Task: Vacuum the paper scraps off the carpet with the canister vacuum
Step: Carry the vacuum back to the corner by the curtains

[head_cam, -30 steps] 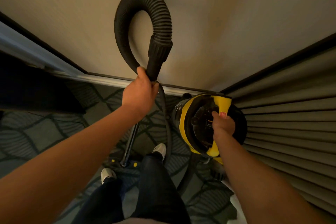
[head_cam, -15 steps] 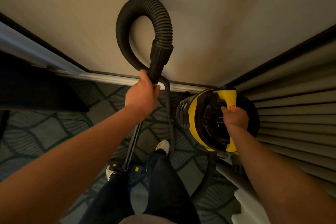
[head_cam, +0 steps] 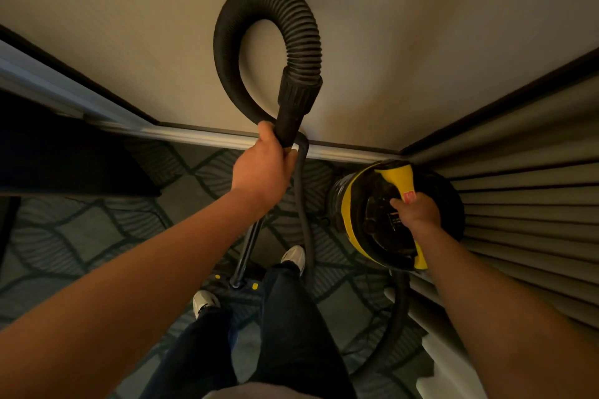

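Note:
My left hand (head_cam: 264, 165) grips the black wand just below the hose cuff (head_cam: 296, 100). Above it the ribbed black hose (head_cam: 262, 19) loops up in front of the wall. The metal wand tube (head_cam: 248, 249) runs down to the floor nozzle (head_cam: 238, 285) between my shoes. My right hand (head_cam: 416, 212) grips the yellow carry handle (head_cam: 400, 176) of the black and yellow canister vacuum (head_cam: 359, 214), which is held beside the louvered door. The dark patterned carpet (head_cam: 97, 236) shows no paper scraps in this view.
A beige wall (head_cam: 421, 26) with a pale baseboard (head_cam: 194, 136) stands straight ahead. A louvered door (head_cam: 525, 204) is at the right, a dark furniture edge (head_cam: 64, 155) at the left. A dark cord or hose (head_cam: 400, 327) curves on the carpet below the canister.
The canister in my right hand has shifted right, closer to the louvered door. The hose loop and my left hand sit slightly lower and more to the right in the view.

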Available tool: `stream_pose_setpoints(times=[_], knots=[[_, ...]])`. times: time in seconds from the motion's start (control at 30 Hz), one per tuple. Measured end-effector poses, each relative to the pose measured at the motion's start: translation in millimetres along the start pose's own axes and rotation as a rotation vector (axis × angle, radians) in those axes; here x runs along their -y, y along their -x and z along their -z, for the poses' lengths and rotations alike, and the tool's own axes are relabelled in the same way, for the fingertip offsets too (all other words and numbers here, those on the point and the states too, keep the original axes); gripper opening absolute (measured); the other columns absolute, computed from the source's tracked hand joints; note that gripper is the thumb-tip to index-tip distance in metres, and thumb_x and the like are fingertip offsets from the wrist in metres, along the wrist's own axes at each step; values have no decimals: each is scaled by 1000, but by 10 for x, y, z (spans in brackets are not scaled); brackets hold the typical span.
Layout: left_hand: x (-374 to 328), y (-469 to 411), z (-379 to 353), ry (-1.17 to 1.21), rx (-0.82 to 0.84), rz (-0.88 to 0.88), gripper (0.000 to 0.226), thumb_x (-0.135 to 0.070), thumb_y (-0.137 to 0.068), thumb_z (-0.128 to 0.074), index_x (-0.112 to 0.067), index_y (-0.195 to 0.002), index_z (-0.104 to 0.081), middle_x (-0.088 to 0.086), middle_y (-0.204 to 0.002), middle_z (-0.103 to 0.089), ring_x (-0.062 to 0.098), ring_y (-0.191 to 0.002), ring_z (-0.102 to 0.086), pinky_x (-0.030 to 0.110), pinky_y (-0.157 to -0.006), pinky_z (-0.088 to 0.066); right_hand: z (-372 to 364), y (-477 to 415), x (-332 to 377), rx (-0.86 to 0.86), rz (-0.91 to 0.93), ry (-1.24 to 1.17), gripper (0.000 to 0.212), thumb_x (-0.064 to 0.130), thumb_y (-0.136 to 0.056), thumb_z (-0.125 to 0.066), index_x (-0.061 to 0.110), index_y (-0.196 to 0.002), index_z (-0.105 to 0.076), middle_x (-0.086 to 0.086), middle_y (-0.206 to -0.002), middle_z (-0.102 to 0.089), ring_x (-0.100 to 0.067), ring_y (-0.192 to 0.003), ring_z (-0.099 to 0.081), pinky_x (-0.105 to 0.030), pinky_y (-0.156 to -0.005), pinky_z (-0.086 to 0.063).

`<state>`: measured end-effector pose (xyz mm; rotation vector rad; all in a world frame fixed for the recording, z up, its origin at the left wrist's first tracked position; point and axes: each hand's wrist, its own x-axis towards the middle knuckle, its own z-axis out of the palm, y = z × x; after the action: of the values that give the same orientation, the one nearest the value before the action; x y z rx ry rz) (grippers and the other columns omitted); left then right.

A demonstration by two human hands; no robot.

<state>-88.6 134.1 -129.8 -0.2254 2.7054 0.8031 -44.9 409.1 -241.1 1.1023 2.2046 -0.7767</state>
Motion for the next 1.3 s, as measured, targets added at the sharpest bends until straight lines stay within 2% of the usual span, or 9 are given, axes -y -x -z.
stream_pose_setpoints(times=[0.1,0.23,0.33,0.5,0.63,0.8,0.93,1.07,1.3], knots=[[-2,11,-22,-1,2,-14,34,-34,-96,-52,-13,-118,-35,5,-87,-60,29,-76,-63,44,-68,-54,-30,-15,79,1,10,-3,36,30,-93,-65,2,-114,-58,-19,-109,-60,-33,-88,-56,-34,-73,-39],[7,33,-20,8,1,-38,34,-34,-97,-51,-13,-119,-35,4,-87,-59,25,-72,-60,39,-64,-51,-57,37,247,27,2,-40,41,29,-93,-63,1,-122,-56,-20,-117,-60,-39,-106,-59,-35,-76,-41],[-8,82,-11,12,6,-59,33,-33,-97,-51,-12,-118,-35,2,-86,-56,23,-71,-58,36,-62,-46,34,-16,341,18,-1,-85,43,25,-90,-62,2,-125,-55,-23,-123,-59,-41,-110,-58,-42,-87,-47],[-85,200,-11,50,67,-103,31,-32,-97,-53,-12,-115,-36,2,-86,-56,27,-75,-61,37,-63,-47,282,177,405,143,-21,-152,65,20,-88,-69,7,-145,-40,-17,-138,-49,-39,-123,-50,-44,-101,-43],[-202,320,48,75,114,-152,32,-31,-96,-53,-12,-116,-36,3,-86,-57,30,-79,-62,38,-65,-49,364,506,258,227,-1,-175,68,26,-84,-72,15,-145,-43,-13,-140,-50,-36,-124,-49,-46,-105,-43],[-452,422,186,93,161,-241,32,-31,-95,-55,-11,-113,-37,8,-94,-62,33,-85,-63,42,-72,-51,400,1072,420,382,122,-336,45,13,-96,-60,15,-140,-51,0,-125,-55,-25,-129,-47,-41,-103,-39],[-696,438,302,84,161,-347,35,-28,-95,-55,-7,-116,-37,13,-100,-64,34,-89,-64,44,-75,-52,496,1350,605,442,307,-338,45,14,-93,-65,18,-137,-56,-2,-126,-65,-19,-123,-55,-39,-99,-45],[-906,404,421,132,192,-416,31,-27,-94,-55,-9,-112,-36,8,-90,-62,31,-82,-64,47,-76,-54,623,1546,765,471,417,-308,49,9,-89,-68,19,-135,-59,5,-117,-68,-11,-114,-60,-36,-100,-47],[-1032,272,554,305,294,-518,27,-21,-95,-56,-16,-107,-33,-4,-80,-47,13,-74,-50,24,-63,-43,768,1772,922,371,449,-405,49,5,-86,-72,20,-131,-61,10,-104,-70,-6,-101,-62,-34,-97,-48]])
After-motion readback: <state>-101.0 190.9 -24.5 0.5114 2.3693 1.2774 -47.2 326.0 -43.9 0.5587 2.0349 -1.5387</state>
